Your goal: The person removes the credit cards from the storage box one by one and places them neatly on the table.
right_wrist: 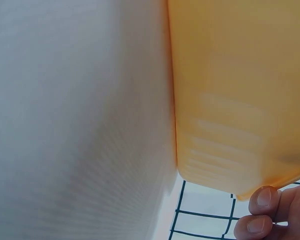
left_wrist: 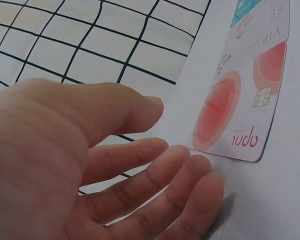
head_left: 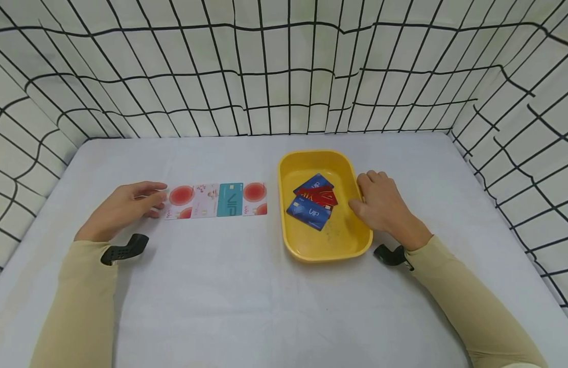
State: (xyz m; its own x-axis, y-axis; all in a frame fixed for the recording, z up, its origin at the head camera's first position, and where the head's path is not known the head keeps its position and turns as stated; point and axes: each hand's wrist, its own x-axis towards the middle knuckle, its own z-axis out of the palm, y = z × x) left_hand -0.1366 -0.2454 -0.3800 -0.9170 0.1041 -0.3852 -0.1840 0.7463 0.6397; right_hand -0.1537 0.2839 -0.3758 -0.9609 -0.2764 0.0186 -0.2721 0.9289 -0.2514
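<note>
My left hand (head_left: 125, 205) rests at the left end of a row of several plastic cards, its fingers loosely bent and holding nothing. In the left wrist view, the nearest card (left_wrist: 247, 122) is white with red circles and a chip, just beyond the fingertips. A pink-white card (head_left: 205, 200), a teal VIP card (head_left: 230, 200) and another red-circle card (head_left: 255, 193) continue the row edge to edge. My right hand (head_left: 385, 204) grips the right rim of a yellow tray (head_left: 353, 240), thumb on the inner side. Inside lie a blue VIP card (head_left: 309, 212), a red card (head_left: 327, 196) and another blue card (head_left: 317, 181), overlapping.
A white cloth (head_left: 210, 296) covers the table. Black wire grid panels (head_left: 275, 71) stand along the back and both sides. Each wrist carries a black device, such as the left one (head_left: 127, 249).
</note>
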